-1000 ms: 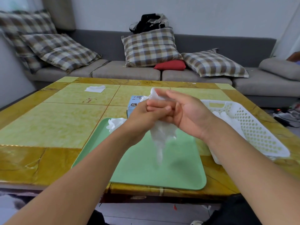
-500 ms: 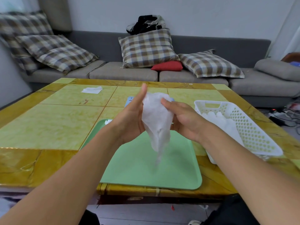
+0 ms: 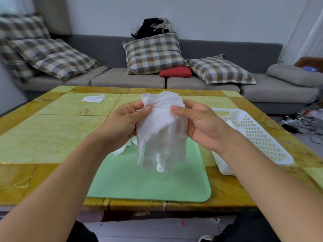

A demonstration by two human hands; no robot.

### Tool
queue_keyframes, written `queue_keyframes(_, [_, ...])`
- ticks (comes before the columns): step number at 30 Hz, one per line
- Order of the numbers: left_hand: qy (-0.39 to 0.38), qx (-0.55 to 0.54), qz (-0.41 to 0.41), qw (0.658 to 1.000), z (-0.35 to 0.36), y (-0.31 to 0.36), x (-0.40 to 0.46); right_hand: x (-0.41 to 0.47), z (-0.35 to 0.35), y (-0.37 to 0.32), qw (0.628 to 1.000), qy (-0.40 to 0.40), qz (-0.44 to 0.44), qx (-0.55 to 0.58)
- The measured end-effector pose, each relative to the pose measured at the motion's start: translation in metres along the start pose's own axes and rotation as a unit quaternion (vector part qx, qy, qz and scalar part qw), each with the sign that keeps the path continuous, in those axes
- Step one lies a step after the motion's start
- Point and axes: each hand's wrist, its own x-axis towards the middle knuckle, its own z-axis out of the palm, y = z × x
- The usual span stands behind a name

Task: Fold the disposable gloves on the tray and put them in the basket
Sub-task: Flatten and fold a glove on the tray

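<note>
The white disposable glove (image 3: 161, 130) hangs in the air over the far half of the green tray (image 3: 150, 186), cuff up and fingers drooping, held that way so its own weight lets it fall flat before a fold is made. The left hand (image 3: 122, 123) pinches the cuff at the glove's 10 o'clock corner with the thumb on the near face, and the right hand (image 3: 197, 124) pinches the 2 o'clock corner likewise; both hands grasp the same glove, spreading the cuff between them. From this, the step in hand looks like straightening, with the fold itself not yet made. Another crumpled glove (image 3: 122, 149) lies on the tray at about 9 o'clock from the hanging fingers, partly hidden by the left wrist, seemingly waiting its turn. The white perforated basket (image 3: 257, 137) sits on the yellow tiled table (image 3: 49, 133) at 3 o'clock of the tray, just beside it and within the right hand's easy reach; something white lies inside, likely finished gloves. A small white sheet (image 3: 93, 98) rests at the table's far side, at 11 o'clock.
</note>
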Motion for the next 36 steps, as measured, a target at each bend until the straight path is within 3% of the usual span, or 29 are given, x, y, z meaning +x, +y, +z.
queue_keyframes(5, [0.015,0.116,-0.092,0.989,-0.002,-0.012,0.004,0.010,-0.011,0.015,0.991,0.047,0.123,-0.034])
queue_keyframes(9, [0.077,0.179,-0.134,0.972,0.000,-0.024,0.015,0.027,-0.017,0.026,0.983,0.101,0.127,-0.082])
queue_keyframes(13, [0.152,0.116,0.031,0.981,0.004,-0.008,0.032,0.033,-0.017,0.008,0.983,0.127,-0.093,-0.097])
queue_keyframes(15, [0.145,0.122,0.108,0.976,0.007,0.008,0.032,0.025,-0.015,-0.007,0.967,0.099,-0.210,-0.106])
queue_keyframes(17, [0.123,0.157,0.144,0.969,0.006,0.012,0.027,0.016,-0.015,-0.012,0.952,0.070,-0.261,-0.146])
queue_keyframes(20, [0.086,0.272,0.127,0.950,-0.005,-0.013,0.020,0.015,-0.027,0.007,0.947,0.050,-0.199,-0.248])
queue_keyframes(23, [-0.003,0.371,0.036,0.928,-0.019,-0.048,0.013,0.014,-0.043,0.036,0.928,-0.039,-0.072,-0.364])
queue_keyframes(26, [-0.148,0.425,-0.051,0.892,-0.026,-0.076,0.002,0.006,-0.050,0.056,0.847,-0.185,0.045,-0.497])
queue_keyframes(29, [-0.219,0.473,-0.058,0.851,-0.025,-0.083,-0.004,-0.004,-0.040,0.063,0.769,-0.292,0.102,-0.559])
queue_keyframes(33, [-0.312,0.530,-0.083,0.784,-0.023,-0.066,-0.009,-0.014,-0.023,0.056,0.728,-0.332,0.144,-0.583])
queue_keyframes(36, [-0.325,0.510,-0.129,0.786,-0.018,-0.054,-0.011,-0.017,-0.022,0.036,0.715,-0.338,0.188,-0.582])
